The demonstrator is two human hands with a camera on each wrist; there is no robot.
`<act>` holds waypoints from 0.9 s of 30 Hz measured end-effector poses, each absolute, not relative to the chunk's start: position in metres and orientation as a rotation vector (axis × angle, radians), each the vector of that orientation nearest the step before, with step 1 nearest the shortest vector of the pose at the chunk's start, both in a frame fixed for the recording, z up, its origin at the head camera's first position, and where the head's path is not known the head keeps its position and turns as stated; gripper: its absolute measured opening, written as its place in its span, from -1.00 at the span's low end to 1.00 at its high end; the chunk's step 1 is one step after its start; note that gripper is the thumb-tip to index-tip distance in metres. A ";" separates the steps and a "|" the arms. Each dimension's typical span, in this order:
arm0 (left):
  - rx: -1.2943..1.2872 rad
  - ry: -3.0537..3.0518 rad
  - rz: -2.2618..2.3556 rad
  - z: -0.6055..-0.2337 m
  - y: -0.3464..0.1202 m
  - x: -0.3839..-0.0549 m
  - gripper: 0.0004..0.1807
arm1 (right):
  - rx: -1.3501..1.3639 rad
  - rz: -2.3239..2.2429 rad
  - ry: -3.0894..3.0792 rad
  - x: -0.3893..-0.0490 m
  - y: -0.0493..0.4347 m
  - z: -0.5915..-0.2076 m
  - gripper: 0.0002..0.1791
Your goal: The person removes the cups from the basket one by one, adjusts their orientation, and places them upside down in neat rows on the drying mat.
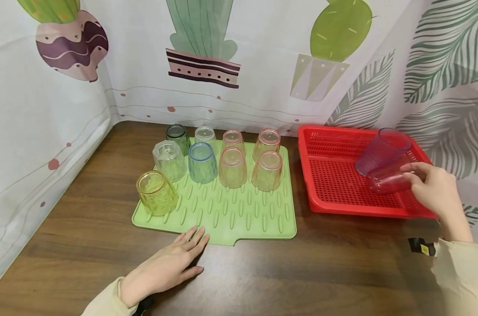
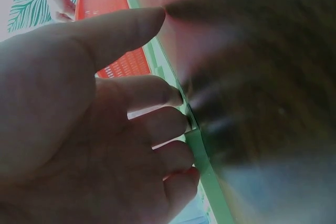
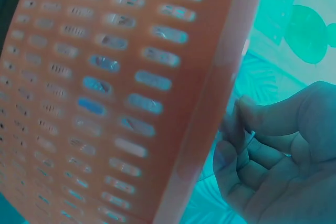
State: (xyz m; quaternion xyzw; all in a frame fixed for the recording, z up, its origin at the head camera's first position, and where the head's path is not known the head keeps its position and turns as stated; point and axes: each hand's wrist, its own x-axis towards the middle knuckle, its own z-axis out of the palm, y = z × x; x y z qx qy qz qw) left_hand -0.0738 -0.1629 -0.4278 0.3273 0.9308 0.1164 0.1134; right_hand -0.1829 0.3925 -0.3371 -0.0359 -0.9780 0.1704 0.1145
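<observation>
My right hand (image 1: 436,186) pinches the rim end of a clear pink glass (image 1: 386,179), which lies tilted in the red basket (image 1: 315,193). Behind it leans a bluish-purple glass (image 1: 375,153). In the right wrist view the basket wall covers most of the pink glass; thumb and fingers come together at its edge. My left hand (image 1: 169,265) lies flat with straight fingers, the fingertips at the front edge of a green drying mat (image 1: 231,219). A yellow glass (image 1: 157,195) stands on the mat's left side, upside down like the other glasses there.
Behind the yellow glass, on and beside the mat, are a clear glass (image 1: 169,160), a blue glass (image 1: 202,164), a dark green glass (image 1: 178,137) and several pink ones. A patterned curtain (image 1: 144,96) hangs behind the wooden table (image 1: 302,272). A black strap (image 1: 420,246) shows near my right wrist.
</observation>
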 end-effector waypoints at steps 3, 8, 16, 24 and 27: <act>0.957 2.727 0.343 -0.428 -0.163 -0.074 -0.30 | -0.125 0.528 -2.858 -0.181 0.390 -0.337 -0.71; 0.949 2.729 0.345 -0.428 -0.162 -0.074 -0.30 | -0.140 0.586 -2.817 -0.178 0.386 -0.336 -0.72; 0.947 2.737 0.339 -0.430 -0.162 -0.073 -0.29 | -0.140 0.738 -2.791 -0.173 0.382 -0.335 -0.74; 0.956 2.770 0.334 -0.429 -0.161 -0.071 -0.30 | -0.074 0.924 -2.737 -0.170 0.376 -0.336 -0.73; 0.955 2.778 0.338 -0.429 -0.160 -0.071 -0.31 | -0.067 0.971 -2.724 -0.170 0.373 -0.336 -0.72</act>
